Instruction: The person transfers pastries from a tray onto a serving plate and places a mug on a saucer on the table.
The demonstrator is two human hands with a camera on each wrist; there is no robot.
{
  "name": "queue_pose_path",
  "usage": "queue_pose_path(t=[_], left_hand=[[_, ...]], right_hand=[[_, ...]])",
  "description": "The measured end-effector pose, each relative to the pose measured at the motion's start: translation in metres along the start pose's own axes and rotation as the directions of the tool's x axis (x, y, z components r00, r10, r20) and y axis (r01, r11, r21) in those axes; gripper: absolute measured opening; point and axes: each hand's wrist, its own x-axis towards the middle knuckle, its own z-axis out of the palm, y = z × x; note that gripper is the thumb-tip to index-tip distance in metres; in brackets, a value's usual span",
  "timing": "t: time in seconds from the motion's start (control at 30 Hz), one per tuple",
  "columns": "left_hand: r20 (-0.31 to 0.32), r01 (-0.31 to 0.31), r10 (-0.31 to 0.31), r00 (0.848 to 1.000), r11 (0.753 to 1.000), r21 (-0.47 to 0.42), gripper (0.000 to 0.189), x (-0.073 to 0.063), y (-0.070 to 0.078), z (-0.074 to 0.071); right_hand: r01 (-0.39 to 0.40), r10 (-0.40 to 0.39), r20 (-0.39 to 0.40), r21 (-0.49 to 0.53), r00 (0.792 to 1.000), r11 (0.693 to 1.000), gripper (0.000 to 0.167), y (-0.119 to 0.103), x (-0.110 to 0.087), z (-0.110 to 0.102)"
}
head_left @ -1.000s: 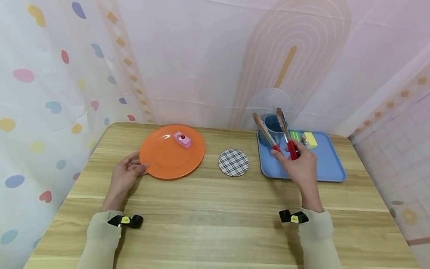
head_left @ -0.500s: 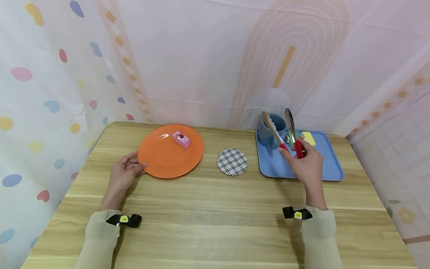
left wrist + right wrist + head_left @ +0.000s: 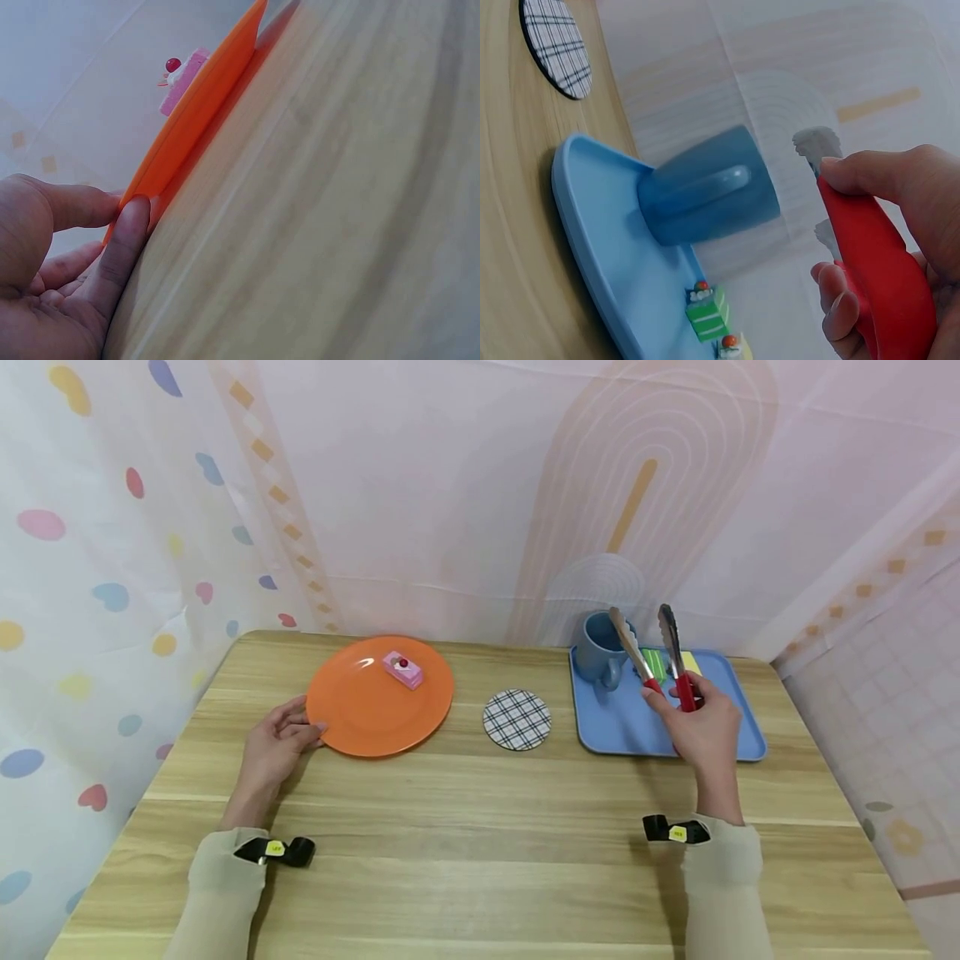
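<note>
At the left, my left hand (image 3: 276, 745) pinches the near-left rim of an orange plate (image 3: 360, 718) between thumb and fingers. A pink toy cake slice (image 3: 402, 669) with a red cherry sits on the plate. My right hand (image 3: 701, 727) grips red-handled metal tongs (image 3: 870, 262), their two arms spread apart with nothing between the tips. The tongs stand over a blue tray (image 3: 622, 735). On that tray are a blue mug (image 3: 597, 652), a green toy cake slice (image 3: 707, 313) and a yellow toy cake slice (image 3: 691, 663), partly hidden behind the tongs and hand in the head view.
A round checked coaster (image 3: 517, 720) lies between plate and tray on the wooden table (image 3: 465, 843). Behind the table's back edge hangs a patterned curtain (image 3: 420, 510), which also runs along both sides.
My right hand has moved to the right with the tongs, from in front of the mug to over the toy cake slices. The left hand keeps its hold on the plate.
</note>
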Motion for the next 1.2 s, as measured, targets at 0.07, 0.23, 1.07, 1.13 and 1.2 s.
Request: queue_pose_path(t=[0.07, 0.23, 1.07, 1.13, 1.2], left_hand=[[0.0, 0.0, 0.0, 1.0, 1.0, 0.0, 0.075, 0.0, 0.0, 0.0], [0.003, -0.005, 0.005, 1.0, 1.0, -0.006, 0.076, 0.0, -0.001, -0.001], [0.019, -0.012, 0.012, 1.0, 0.999, -0.033, 0.076, 0.001, -0.002, -0.001], [0.018, -0.01, 0.01, 1.0, 0.999, -0.031, 0.076, 0.0, -0.001, -0.001], [0.018, -0.008, 0.008, 1.0, 1.0, -0.03, 0.075, 0.0, -0.001, -0.001]], right_hand=[[-0.004, 0.004, -0.004, 0.0, 1.0, 1.0, 0.084, 0.002, 0.001, -0.001], [-0.009, 0.009, -0.022, 0.004, 1.0, 1.0, 0.082, 0.007, 0.004, -0.003], [-0.128, 0.128, -0.011, -0.003, 0.992, 0.992, 0.085, 0.032, 0.015, -0.014], [-0.137, 0.137, -0.006, -0.009, 0.991, 0.991, 0.086, 0.034, 0.016, -0.014], [-0.144, 0.144, -0.001, -0.016, 0.99, 0.989, 0.086, 0.036, 0.017, -0.013]])
